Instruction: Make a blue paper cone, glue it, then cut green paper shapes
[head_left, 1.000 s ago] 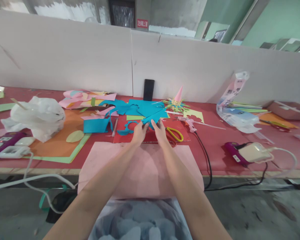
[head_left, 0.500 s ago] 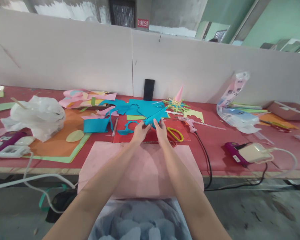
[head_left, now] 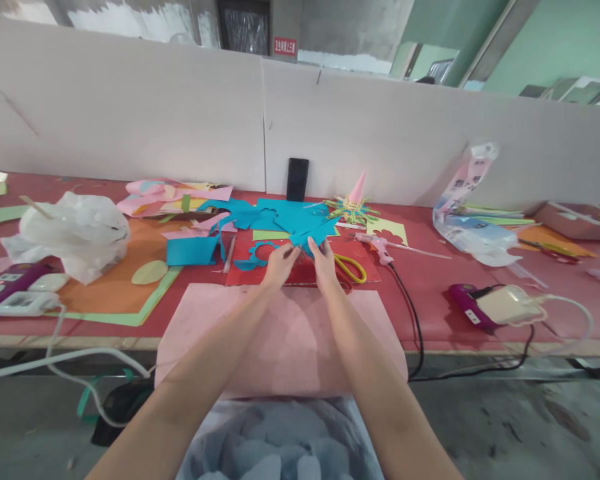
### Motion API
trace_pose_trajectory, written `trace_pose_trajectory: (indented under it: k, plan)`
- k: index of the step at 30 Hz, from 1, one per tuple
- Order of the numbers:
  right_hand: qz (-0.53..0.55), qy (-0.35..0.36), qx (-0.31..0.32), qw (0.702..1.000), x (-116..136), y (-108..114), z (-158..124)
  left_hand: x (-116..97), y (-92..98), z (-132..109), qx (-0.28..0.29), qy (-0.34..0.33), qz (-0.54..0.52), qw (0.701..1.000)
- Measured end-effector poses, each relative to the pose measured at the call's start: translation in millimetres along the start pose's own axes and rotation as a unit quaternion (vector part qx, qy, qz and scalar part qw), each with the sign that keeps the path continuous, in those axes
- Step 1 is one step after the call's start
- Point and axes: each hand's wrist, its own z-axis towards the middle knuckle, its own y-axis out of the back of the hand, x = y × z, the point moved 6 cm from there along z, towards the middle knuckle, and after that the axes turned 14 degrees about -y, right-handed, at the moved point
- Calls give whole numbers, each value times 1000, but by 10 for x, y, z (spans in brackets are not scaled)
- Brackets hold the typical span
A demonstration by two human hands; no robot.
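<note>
Between my hands is a piece of blue paper [head_left: 313,237], raised over the red sheet. My left hand [head_left: 281,264] pinches its lower left edge, and my right hand [head_left: 323,260] grips it from the right, thumb on top. The paper's exact shape is partly covered by the fingers. Yellow-handled scissors [head_left: 351,268] lie just right of my right hand. A blue paper ring with a scalloped edge [head_left: 253,257] rests to the left. Behind the hands are more blue paper [head_left: 275,207] and a pink paper cone on a fringed yellow-green base [head_left: 355,197].
A pink glue gun [head_left: 377,248] trails a black cable off the front edge. Purple power strips stand left [head_left: 10,283] and right [head_left: 473,310]. A black phone [head_left: 297,179] leans on the white partition [head_left: 155,113]. A white plastic bag [head_left: 77,230] and paper scraps [head_left: 175,193] lie left.
The blue paper has turned in my fingers: its fold or roll near the left hand now looks flatter and broader. Both hands stay in nearly the same place.
</note>
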Motion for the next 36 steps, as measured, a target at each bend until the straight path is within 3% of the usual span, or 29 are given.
trace_pose_trajectory:
  k: [6,10,14,26,36]
  plan:
    - [10,0,1,1000,29,-17,-22,-13,-17,-6,9,-9,-13,1000]
    - [45,-43,-27,998,-7,38,-23,-7,-97,2,44,-33,-61,997]
    - [49,-79,-24,995,-34,27,-27,65,-95,8,36,-19,-79,996]
    - [71,-81,-5,994,-35,-7,-23,108,-59,12,21,-1,-111,994]
    - [44,-59,-32,997,-35,28,-22,134,-83,2,32,27,-128,991]
